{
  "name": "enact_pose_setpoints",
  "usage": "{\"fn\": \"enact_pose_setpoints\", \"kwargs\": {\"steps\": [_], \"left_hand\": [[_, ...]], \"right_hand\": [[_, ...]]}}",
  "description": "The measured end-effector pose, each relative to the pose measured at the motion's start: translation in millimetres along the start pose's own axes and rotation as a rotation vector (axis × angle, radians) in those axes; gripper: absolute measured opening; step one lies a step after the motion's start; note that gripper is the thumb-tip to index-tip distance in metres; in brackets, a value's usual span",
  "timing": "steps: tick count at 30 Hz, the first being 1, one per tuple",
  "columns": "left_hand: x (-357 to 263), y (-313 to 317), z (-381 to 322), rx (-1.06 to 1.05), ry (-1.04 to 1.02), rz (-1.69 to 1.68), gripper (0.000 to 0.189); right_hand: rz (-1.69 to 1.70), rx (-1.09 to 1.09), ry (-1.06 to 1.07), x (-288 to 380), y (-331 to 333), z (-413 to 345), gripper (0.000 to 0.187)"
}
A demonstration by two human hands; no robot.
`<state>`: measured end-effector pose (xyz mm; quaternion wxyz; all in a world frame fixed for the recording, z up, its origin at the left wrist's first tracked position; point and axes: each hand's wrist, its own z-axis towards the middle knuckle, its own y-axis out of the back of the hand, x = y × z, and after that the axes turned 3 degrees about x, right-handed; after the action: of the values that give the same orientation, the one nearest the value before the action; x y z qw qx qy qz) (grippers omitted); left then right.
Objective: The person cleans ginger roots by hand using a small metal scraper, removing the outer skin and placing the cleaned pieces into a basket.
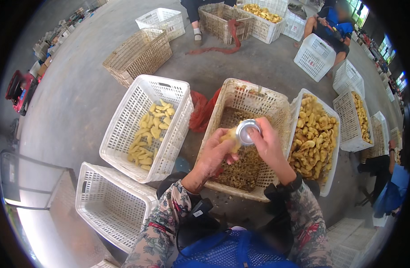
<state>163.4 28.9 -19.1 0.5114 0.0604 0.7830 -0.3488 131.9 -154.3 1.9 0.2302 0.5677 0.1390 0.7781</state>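
Observation:
My left hand [215, 150] grips a piece of ginger root [230, 136] that looks pale and partly blurred. In my right hand [268, 142] is a small round metal cap or cup [248, 131], held against the ginger. Both hands are above a dirty plastic crate [230, 85] with brown peel scraps [243, 174] across its bottom. Close on the right, a white crate [335, 157] is heaped with unpeeled ginger [312, 134]. To the left, pale peeled ginger pieces [153, 125] lie in another white crate [119, 130].
An unfilled white crate [124, 197] sits at lower left. Red mesh netting [200, 112] is bunched between crates. A stained brown crate [138, 55] stands farther off. Seated people, one in a blue vest [339, 18], are among more crates. A red strip [236, 37] trails on the floor.

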Motion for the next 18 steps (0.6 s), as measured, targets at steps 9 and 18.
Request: {"fn": "enact_pose_setpoints", "kwargs": {"steps": [9,18], "left_hand": [[4,2,-2,-0.034,-0.151,0.226,0.036],[1,-5,-12,0.066,-0.138,0.269,0.035]], "right_hand": [[0.247,-0.024,-0.091,18,11,10,0.012],[-0.006,0.159,-0.039,29,-2,2,0.017]]}}
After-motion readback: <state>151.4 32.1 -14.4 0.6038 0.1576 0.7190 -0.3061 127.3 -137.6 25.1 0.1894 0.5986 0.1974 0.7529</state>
